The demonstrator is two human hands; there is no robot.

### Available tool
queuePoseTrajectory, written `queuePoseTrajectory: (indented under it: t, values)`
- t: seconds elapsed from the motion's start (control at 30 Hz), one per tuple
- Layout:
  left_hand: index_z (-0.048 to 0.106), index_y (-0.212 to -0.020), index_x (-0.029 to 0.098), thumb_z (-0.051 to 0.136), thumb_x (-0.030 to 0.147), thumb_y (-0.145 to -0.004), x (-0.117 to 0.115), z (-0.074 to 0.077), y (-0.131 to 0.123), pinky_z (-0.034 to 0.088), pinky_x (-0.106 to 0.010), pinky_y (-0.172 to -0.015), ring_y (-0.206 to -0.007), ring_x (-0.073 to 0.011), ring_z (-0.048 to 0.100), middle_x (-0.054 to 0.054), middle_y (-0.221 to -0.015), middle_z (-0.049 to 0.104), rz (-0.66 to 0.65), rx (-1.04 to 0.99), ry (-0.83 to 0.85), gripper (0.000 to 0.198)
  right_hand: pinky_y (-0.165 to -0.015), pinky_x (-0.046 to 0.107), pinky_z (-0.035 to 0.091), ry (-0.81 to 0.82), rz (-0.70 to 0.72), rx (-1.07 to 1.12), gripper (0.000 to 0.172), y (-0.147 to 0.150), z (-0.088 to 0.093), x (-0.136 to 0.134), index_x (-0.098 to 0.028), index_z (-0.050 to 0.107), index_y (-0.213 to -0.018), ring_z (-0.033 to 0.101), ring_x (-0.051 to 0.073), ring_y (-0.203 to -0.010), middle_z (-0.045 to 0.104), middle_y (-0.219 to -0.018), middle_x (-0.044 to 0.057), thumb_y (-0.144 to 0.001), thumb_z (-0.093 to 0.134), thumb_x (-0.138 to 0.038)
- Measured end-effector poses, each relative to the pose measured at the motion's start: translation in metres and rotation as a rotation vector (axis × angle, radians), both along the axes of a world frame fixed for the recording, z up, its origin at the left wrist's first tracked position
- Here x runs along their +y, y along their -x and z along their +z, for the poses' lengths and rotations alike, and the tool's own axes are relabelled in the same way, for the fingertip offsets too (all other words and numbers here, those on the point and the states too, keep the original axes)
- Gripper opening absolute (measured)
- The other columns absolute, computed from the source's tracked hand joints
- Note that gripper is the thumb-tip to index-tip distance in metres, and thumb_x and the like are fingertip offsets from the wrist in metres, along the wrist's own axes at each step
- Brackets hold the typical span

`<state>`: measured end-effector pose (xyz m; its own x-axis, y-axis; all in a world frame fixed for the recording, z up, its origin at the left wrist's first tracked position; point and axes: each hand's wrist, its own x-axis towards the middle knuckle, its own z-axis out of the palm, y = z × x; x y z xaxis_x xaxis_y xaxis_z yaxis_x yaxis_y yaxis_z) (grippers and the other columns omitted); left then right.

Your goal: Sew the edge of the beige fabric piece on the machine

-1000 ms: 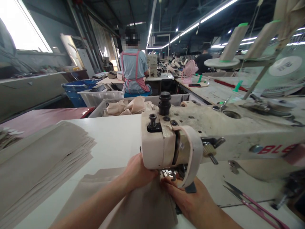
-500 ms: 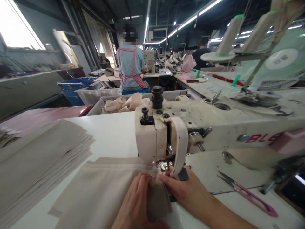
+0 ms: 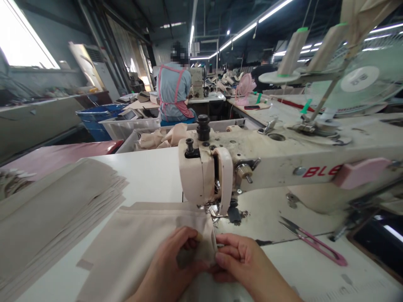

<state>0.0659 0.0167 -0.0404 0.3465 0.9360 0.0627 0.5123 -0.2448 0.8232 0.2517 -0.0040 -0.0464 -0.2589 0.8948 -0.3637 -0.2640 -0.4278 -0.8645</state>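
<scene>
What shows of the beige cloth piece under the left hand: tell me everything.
The beige cloth piece looks smooth, with a seam-like line along its far edge. It lies mostly flat on the white tabletop, far right corner near the shiny metal presser foot of the cream sewing machine. The left hand rests on it; the right hand holds its right edge.
</scene>
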Motion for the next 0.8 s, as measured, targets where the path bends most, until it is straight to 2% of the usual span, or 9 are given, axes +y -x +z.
queuePoseTrajectory:
  t: [0.03, 0.1, 0.23, 0.3, 0.4, 0.47, 0.6, 0.7, 0.8]
  values:
    - [0.06, -0.086, 0.017, 0.065, 0.016, -0.082, 0.0, 0.001, 0.002, 0.045, -0.022, -0.07, -0.077, -0.0136, 0.057, 0.0, -0.082, 0.061, -0.046, -0.009, -0.03, 0.007, -0.065, 0.027, 0.058, 0.003, 0.01, -0.017, 0.044, 0.0, 0.002, 0.0, -0.016, 0.073, -0.095, 0.073, 0.019, -0.069, 0.074, -0.07, 0.003, -0.065, 0.082, -0.046]
    - [0.063, -0.091, 0.018, 0.051, 0.019, -0.092, -0.001, 0.002, 0.003, 0.047, -0.022, -0.074, -0.082, -0.0141, 0.06, -0.003, -0.088, 0.065, -0.129, -0.005, -0.126, 0.012, -0.065, 0.026, 0.058, 0.016, 0.013, -0.031, 0.042, -0.002, 0.003, -0.001, -0.016, 0.074, -0.091, 0.074, 0.02, -0.071, 0.074, -0.07, 0.003, -0.064, 0.082, -0.047]
    - [0.064, -0.097, 0.018, 0.061, 0.014, -0.083, -0.006, -0.002, -0.001, 0.05, -0.026, -0.073, -0.084, -0.0177, 0.062, -0.005, -0.093, 0.068, -0.182, 0.095, -0.351, 0.015, -0.06, 0.022, 0.055, 0.052, 0.044, -0.036, 0.038, -0.001, -0.002, 0.002, -0.015, 0.075, -0.086, 0.071, 0.016, -0.064, 0.073, -0.068, 0.002, -0.06, 0.086, -0.04]
    - [0.063, -0.098, 0.019, 0.054, 0.009, -0.086, -0.009, -0.004, -0.003, 0.051, -0.024, -0.074, -0.085, -0.0158, 0.061, -0.004, -0.093, 0.067, -0.18, 0.09, -0.38, 0.018, -0.058, 0.021, 0.054, 0.063, 0.069, -0.035, 0.036, 0.0, -0.005, 0.004, -0.014, 0.075, -0.083, 0.068, 0.014, -0.06, 0.073, -0.065, 0.002, -0.057, 0.087, -0.037]
    - [0.06, -0.097, 0.019, 0.046, 0.008, -0.094, -0.013, -0.001, -0.005, 0.049, -0.02, -0.075, -0.085, -0.0123, 0.06, -0.002, -0.091, 0.064, -0.055, 0.056, -0.376, 0.018, -0.06, 0.023, 0.054, 0.081, 0.057, -0.026, 0.031, 0.002, -0.006, 0.003, -0.013, 0.073, -0.068, 0.067, 0.015, -0.061, 0.07, -0.061, 0.001, -0.057, 0.086, -0.039]
    - [0.058, -0.093, 0.018, 0.047, 0.01, -0.095, -0.014, 0.003, -0.009, 0.049, -0.022, -0.072, -0.08, -0.0137, 0.058, -0.003, -0.086, 0.062, -0.01, 0.075, -0.493, 0.014, -0.062, 0.024, 0.054, 0.106, 0.026, -0.018, 0.03, 0.004, -0.005, 0.0, -0.014, 0.071, -0.064, 0.067, 0.016, -0.063, 0.069, -0.06, 0.0, -0.058, 0.086, -0.04]
    - [0.057, -0.087, 0.013, 0.037, 0.017, -0.099, -0.014, 0.006, -0.016, 0.048, -0.024, -0.06, -0.067, -0.0161, 0.051, -0.006, -0.075, 0.059, -0.207, 0.137, -0.807, 0.024, -0.067, 0.022, 0.051, 0.151, 0.003, 0.042, 0.029, 0.007, 0.0, -0.009, -0.016, 0.074, -0.072, 0.066, 0.014, -0.068, 0.071, -0.066, 0.0, -0.062, 0.083, -0.042]
    - [0.057, -0.089, 0.011, 0.036, 0.017, -0.1, -0.014, 0.002, -0.018, 0.05, -0.023, -0.06, -0.067, -0.0155, 0.051, -0.007, -0.075, 0.06, -0.219, 0.152, -0.875, 0.024, -0.07, 0.022, 0.05, 0.161, -0.001, 0.134, 0.028, 0.006, 0.004, -0.013, -0.016, 0.074, -0.071, 0.064, 0.013, -0.069, 0.07, -0.066, 0.0, -0.063, 0.083, -0.042]
    - [0.056, -0.09, 0.011, 0.036, 0.019, -0.1, -0.014, -0.002, -0.017, 0.05, -0.022, -0.06, -0.067, -0.0148, 0.052, -0.007, -0.075, 0.06, -0.215, 0.14, -0.88, 0.024, -0.071, 0.024, 0.049, 0.17, -0.026, 0.136, 0.026, 0.005, 0.005, -0.014, -0.016, 0.073, -0.067, 0.062, 0.014, -0.068, 0.068, -0.064, -0.001, -0.063, 0.084, -0.04]
